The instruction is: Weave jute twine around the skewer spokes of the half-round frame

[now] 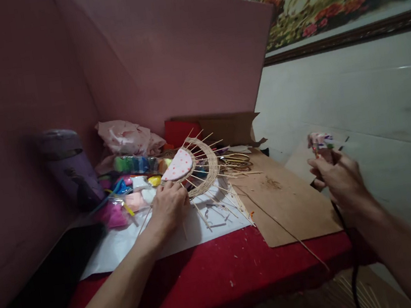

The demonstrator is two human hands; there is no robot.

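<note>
My left hand [169, 205] is closed on the near left edge of a woven wicker piece [213, 165], a curved band with thin sticks radiating out past it. A half-round pad of white cloth with red dots [180, 165] sits at its centre, just beyond my fingers. Off to the right, above the table's edge, my right hand [341, 178] grips a corded tool [320, 143] that looks like a hot glue gun with a patchy, colourful body. A black cord [353, 266] hangs down from it. My fingers and blur hide its details.
Bags of coloured clay [116, 212] crowd the left, near a purple cylinder [72, 167] and dotted cloth [128, 136]. White paper [126, 241] and brown cardboard [285, 204] cover parts of the red tablecloth [223, 279]. A loose reed [285, 229] overhangs the front. Walls stand behind.
</note>
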